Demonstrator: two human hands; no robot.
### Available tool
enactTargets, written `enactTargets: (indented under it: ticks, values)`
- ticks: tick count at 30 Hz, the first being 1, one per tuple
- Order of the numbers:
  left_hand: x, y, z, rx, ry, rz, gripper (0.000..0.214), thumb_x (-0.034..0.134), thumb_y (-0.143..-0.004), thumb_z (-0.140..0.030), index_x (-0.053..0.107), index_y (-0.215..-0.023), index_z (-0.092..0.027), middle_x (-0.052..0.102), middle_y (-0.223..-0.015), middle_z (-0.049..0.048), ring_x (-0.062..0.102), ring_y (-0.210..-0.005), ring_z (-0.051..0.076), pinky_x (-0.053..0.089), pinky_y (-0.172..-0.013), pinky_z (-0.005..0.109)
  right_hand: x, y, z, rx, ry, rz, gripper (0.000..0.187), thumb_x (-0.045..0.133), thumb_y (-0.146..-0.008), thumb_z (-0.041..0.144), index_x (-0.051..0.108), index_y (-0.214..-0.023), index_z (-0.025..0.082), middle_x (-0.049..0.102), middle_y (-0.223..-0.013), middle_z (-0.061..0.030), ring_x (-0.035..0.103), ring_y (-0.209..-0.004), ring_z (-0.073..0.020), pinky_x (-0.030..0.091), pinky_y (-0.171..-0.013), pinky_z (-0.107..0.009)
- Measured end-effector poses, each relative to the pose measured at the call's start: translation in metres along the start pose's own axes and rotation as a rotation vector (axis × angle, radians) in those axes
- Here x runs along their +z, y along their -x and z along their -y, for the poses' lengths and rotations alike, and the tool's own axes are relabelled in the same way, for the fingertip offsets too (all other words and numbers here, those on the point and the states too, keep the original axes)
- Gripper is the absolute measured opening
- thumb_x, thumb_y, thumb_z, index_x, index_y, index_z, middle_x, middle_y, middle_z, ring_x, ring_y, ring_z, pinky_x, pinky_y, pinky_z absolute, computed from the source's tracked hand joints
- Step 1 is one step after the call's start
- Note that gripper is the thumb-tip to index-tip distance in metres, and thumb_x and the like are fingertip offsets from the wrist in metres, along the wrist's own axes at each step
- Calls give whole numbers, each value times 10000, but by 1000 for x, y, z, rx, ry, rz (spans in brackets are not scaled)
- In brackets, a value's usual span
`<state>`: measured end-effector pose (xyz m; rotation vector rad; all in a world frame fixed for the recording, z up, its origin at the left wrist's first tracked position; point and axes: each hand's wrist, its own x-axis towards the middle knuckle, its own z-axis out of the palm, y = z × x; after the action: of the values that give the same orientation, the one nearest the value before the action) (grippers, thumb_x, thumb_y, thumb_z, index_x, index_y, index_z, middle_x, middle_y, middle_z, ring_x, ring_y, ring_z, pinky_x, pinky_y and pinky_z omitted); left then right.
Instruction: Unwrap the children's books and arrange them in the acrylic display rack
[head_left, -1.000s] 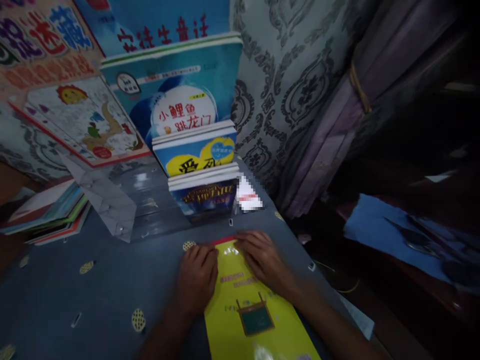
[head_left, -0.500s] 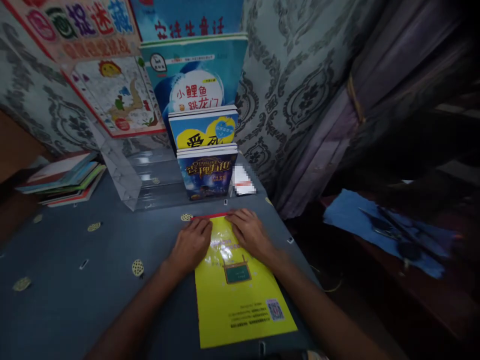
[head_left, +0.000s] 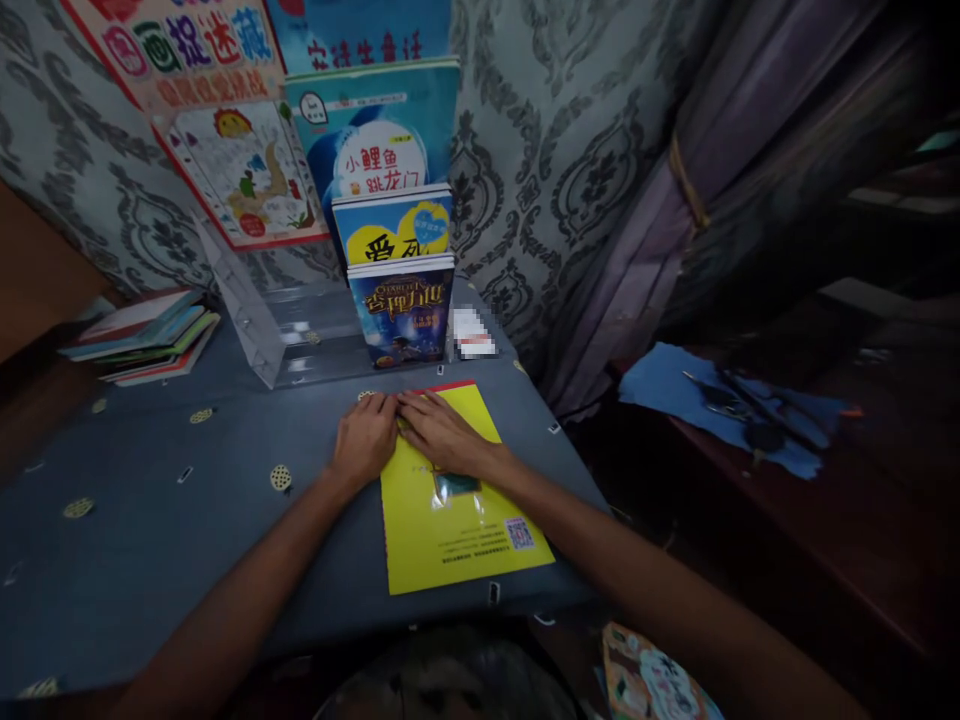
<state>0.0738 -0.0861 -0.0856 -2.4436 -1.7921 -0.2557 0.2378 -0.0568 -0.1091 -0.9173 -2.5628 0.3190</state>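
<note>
A yellow book (head_left: pixel 480 530) with a red far edge lies flat near the table's front, its printing upside down to me. At its far left corner, my left hand (head_left: pixel 365 440) has its fingers curled round the edge. My right hand (head_left: pixel 439 430) lies on the cover, fingers stretched toward that same corner and almost touching the left hand. My right hand and forearm hide part of a green board picture. Just beyond, a dark blue book (head_left: pixel 405 315) stands at the front of a clear stepped rack (head_left: pixel 259 335).
More books stand on the rack, among them a teal book (head_left: pixel 382 130) and a picture book (head_left: pixel 240 170). A book stack (head_left: pixel 146 335) lies left. Patterned curtain (head_left: pixel 570 180) hangs behind. At right, blue cloth (head_left: pixel 735 410) holds dark tools; another book (head_left: pixel 652 675) is below.
My right hand has slid left along the book's far edge, close beside my left hand. More of the book's far right part shows. The view has shifted, and another book appears at the bottom.
</note>
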Motion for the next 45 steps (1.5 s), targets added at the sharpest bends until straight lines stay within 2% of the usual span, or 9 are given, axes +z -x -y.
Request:
enactTargets:
  ticks: [8,14,17,22,25,31,35,39,45]
  values:
    - [5,0,2,17,0,-34,239,417,-982,-184,645,-1056,-187,667,-1052,128,622,-1043,291,517,-891,411,-2,14,-17,112,-38,-31,439,555,-987,278,591,-1406,153,524,-1532,-178,442,-1471,-289,311,-1237,-537]
    - [6,-1,6,7,22,-26,242,431,-982,-190,657,-1067,-189,681,-1081,124,639,-1054,282,525,-900,399,-15,37,-43,255,-25,-115,382,545,-962,205,651,-1323,134,598,-1455,-194,524,-1406,-307,360,-1195,-564]
    - [11,-2,18,5,172,-79,277,419,-960,-154,662,-1085,-193,707,-1070,105,666,-1034,261,539,-901,386,-19,46,-53,296,-42,-149,379,503,-970,192,658,-1315,157,621,-1437,-168,544,-1390,-292,404,-1165,-536]
    - [24,-7,43,-56,589,-230,338,386,-899,-96,637,-1102,-199,758,-1054,55,709,-997,198,566,-923,360,-19,47,-60,315,-72,-216,362,533,-925,152,709,-1238,202,705,-1334,-114,612,-1315,-291,452,-1114,-522]
    - [28,-9,50,-103,685,-263,336,386,-892,-90,621,-1109,-192,769,-1022,54,726,-951,187,577,-902,354,-19,45,-63,325,-120,-255,341,546,-899,139,746,-1168,202,738,-1275,-106,674,-1222,-282,506,-1058,-470]
    - [22,-7,45,-48,543,-240,350,402,-902,-80,648,-1125,-192,763,-1056,59,715,-997,204,560,-919,364,-19,44,-78,371,-311,-361,335,515,-905,157,771,-1111,220,791,-1140,-59,740,-1039,-241,574,-936,-401]
    - [15,-4,37,70,323,-134,353,433,-907,-92,709,-1096,-205,738,-1110,84,677,-1046,250,545,-928,388,-14,43,-91,440,-484,-451,317,498,-920,183,755,-1103,206,791,-1135,-61,739,-1051,-232,580,-941,-401]
    - [11,-3,30,88,176,-54,397,440,-896,-75,717,-1146,-213,717,-1158,106,650,-1062,276,528,-941,416,-10,41,-99,491,-658,-503,325,477,-957,221,668,-1218,194,790,-1117,-80,745,-1057,-222,582,-951,-390]
    - [6,-13,17,174,81,10,411,423,-929,-90,686,-1231,-180,703,-1220,127,632,-1086,293,500,-933,455,-1,38,-106,481,-728,-599,287,481,-958,254,645,-1189,205,747,-1147,-93,762,-1012,-246,591,-940,-421]
